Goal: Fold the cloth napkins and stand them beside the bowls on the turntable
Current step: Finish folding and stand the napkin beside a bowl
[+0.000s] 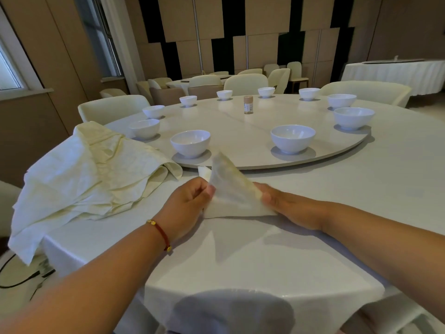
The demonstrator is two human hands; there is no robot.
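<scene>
**Napkin pinched into a peak at the desk edge**

Both hands meet on one folded napkin (228, 189) that rises to a blurred point just short of the turntable (252, 131). The left hand (185, 203), a red cord bracelet (161, 233) on its wrist, pinches the napkin's left edge; the right hand (286, 203) lies low on the desk (361, 189), its grip on the right corner. A heap of unfolded napkins (79, 179) sprawls to the left. White bowls (190, 143) ring the turntable, a small jar (248, 104) near its middle.
</scene>
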